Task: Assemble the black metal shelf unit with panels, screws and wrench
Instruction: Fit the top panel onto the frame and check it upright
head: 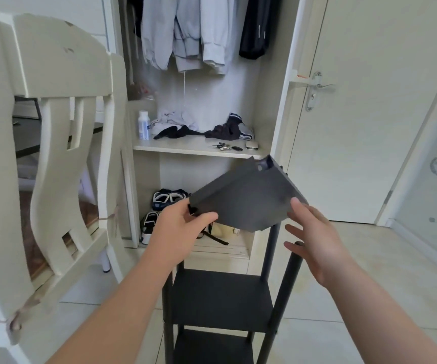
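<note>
The left hand (183,227) grips the tilted black panel (249,198) at its corner. The right hand (317,237), fingers straight, steadies the opposite edge. Held above the frame's posts (272,248), the panel likely needs levelling and its corners aligning before lowering.

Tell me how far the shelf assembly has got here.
Done: two lower panels sit between the upright posts. In hand: the left hand grips a third panel, tilted above the posts; the right hand steadies its edge. Left: seating and screwing it down.
</note>
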### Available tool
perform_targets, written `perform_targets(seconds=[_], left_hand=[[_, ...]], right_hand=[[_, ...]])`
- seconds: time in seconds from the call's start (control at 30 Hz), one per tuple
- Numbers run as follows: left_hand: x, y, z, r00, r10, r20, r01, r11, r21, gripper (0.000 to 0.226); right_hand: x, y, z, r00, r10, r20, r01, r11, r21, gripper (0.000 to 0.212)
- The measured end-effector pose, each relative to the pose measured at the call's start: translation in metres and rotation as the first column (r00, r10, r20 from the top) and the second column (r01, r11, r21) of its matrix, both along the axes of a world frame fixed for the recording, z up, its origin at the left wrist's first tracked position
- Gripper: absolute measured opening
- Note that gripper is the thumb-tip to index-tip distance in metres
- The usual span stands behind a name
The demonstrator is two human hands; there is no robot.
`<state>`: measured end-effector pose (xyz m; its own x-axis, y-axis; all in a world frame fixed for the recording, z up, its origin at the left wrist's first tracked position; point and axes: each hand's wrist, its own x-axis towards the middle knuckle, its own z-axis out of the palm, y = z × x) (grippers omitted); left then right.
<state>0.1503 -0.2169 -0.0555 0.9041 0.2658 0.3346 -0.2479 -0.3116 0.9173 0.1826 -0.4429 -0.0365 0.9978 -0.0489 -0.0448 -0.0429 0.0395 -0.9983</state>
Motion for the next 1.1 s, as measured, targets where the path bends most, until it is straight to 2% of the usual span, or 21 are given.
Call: perform_targets(seconds=[0.2, 0.33, 0.4, 0.47, 0.57, 0.67, 0.8, 0.87, 0.97, 1.1], left_hand=[[0.003, -0.006, -0.008, 0.997, 0.005, -0.071, -0.026, 0.954, -0.297, 0.01], [-0.001, -0.006, -0.013, 0.996, -0.028, -0.089, -0.016, 0.884, -0.466, 0.008], [-0.002, -0.006, -0.012, 0.995, -0.057, -0.076, 0.008, 0.849, -0.529, 0.006], [-0.004, -0.006, -0.01, 0.993, -0.103, -0.05, 0.052, 0.795, -0.605, 0.006], [-0.006, -0.003, -0.006, 0.981, -0.191, -0.033, 0.113, 0.702, -0.703, 0.008], [-0.008, 0.003, -0.006, 0.97, -0.239, -0.034, 0.131, 0.643, -0.755, 0.013], [-0.009, 0.008, -0.007, 0.957, -0.287, -0.038, 0.155, 0.618, -0.77, 0.026], [-0.009, 0.009, -0.007, 0.952, -0.303, -0.043, 0.164, 0.624, -0.764, 0.027], [-0.008, 0.01, -0.009, 0.947, -0.317, -0.045, 0.174, 0.629, -0.758, 0.026], [-0.006, 0.005, -0.011, 0.959, -0.274, -0.07, 0.127, 0.638, -0.759, 0.021]], right_hand=[[0.006, -0.002, -0.015, 0.996, -0.059, 0.071, 0.067, 0.991, -0.114, 0.046], [0.008, -0.002, -0.023, 0.978, -0.13, 0.164, 0.181, 0.92, -0.349, 0.048], [0.008, -0.001, -0.026, 0.974, -0.134, 0.183, 0.199, 0.889, -0.413, 0.049], [0.009, 0.0, -0.026, 0.98, -0.13, 0.148, 0.169, 0.941, -0.293, 0.052], [0.01, 0.001, -0.021, 0.997, -0.063, 0.041, 0.061, 0.996, 0.061, 0.058], [0.011, 0.0, -0.019, 0.997, -0.074, 0.01, 0.069, 0.962, 0.263, 0.058], [0.008, 0.007, -0.017, 0.999, 0.01, -0.051, 0.015, 0.891, 0.453, 0.04], [0.008, 0.011, -0.015, 0.996, 0.068, -0.057, -0.029, 0.855, 0.518, 0.034], [0.009, 0.018, -0.015, 0.992, 0.105, -0.07, -0.051, 0.844, 0.535, 0.032], [0.008, 0.025, -0.019, 0.992, 0.079, -0.095, -0.016, 0.841, 0.54, 0.026]])
